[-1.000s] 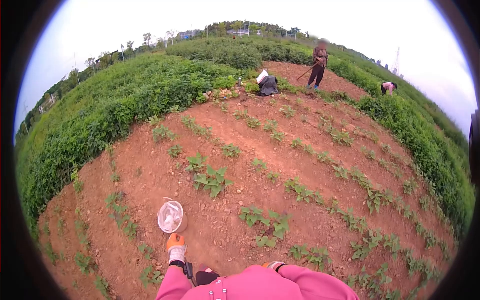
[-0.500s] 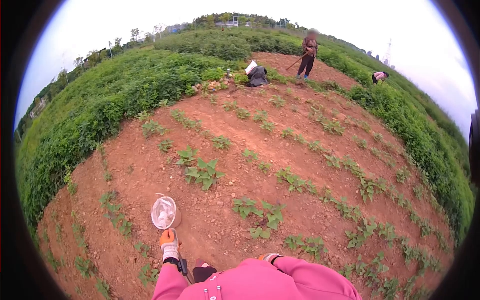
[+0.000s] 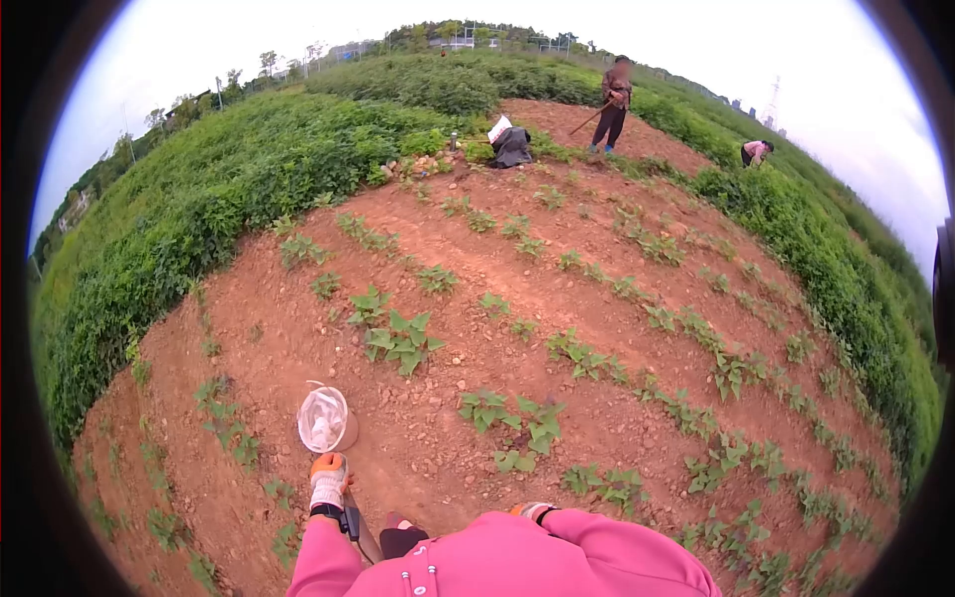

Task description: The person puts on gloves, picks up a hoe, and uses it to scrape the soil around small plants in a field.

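Observation:
My left hand (image 3: pixel 329 480), in a white knit glove with orange-coated fingers, is closed just below the bucket (image 3: pixel 345 430). A dark, narrow handle (image 3: pixel 366 543) runs back from beneath this hand toward my foot; its working end is hidden. The white bucket stands on the soil with crumpled pale plastic (image 3: pixel 323 420) inside. My right hand (image 3: pixel 527 509), also gloved, is tucked against the front of my pink top. The top hides most of it, so its fingers cannot be judged.
Rows of low leafy plants (image 3: pixel 402 343) cross the reddish soil (image 3: pixel 438 418). Ahead are a black bag (image 3: pixel 512 148) and a person (image 3: pixel 614 104) with a long stick. Another person (image 3: pixel 756 152) bends at far right. Dense green growth (image 3: pixel 229 179) borders the plot.
My left hand and forearm have shifted slightly left, and more of the dark handle shows beside the wrist. The bucket stays on the same patch of soil.

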Action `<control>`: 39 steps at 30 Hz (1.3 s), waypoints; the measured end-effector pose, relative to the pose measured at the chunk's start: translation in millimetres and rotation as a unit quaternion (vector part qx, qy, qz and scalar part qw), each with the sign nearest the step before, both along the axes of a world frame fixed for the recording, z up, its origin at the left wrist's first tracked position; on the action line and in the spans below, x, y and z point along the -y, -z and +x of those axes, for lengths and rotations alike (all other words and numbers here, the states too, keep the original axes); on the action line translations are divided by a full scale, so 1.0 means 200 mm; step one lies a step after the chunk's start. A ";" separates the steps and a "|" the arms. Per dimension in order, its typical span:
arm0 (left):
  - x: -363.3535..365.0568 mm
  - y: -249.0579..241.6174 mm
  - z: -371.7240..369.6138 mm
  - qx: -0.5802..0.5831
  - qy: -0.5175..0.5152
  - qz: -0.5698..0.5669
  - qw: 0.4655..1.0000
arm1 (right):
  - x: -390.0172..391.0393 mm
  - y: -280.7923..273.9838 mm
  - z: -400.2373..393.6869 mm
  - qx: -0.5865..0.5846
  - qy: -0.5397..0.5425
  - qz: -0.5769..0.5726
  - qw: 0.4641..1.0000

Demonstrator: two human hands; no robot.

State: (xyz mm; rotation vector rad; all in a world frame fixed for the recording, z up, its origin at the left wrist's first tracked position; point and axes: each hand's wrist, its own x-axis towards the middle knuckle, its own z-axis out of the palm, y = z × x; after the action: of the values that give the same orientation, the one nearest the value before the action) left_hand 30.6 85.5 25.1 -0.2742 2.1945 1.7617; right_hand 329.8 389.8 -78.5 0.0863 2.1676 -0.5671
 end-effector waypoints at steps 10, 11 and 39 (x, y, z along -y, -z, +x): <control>0.08 0.42 -0.23 -0.019 0.074 0.025 0.997 | -0.07 0.02 0.00 0.024 0.005 -0.013 1.000; 0.04 0.21 -0.14 0.052 0.081 0.060 0.993 | -0.07 0.00 0.01 0.029 -0.009 -0.018 0.999; -0.06 -0.09 0.06 0.090 0.066 0.058 0.992 | -0.06 -0.25 0.01 0.086 0.014 0.000 0.996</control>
State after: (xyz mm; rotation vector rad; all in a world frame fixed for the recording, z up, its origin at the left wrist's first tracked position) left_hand 43.1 97.2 43.5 -0.2432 1.9316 1.7144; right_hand 332.2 401.7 -27.8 0.1597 2.0021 -0.5552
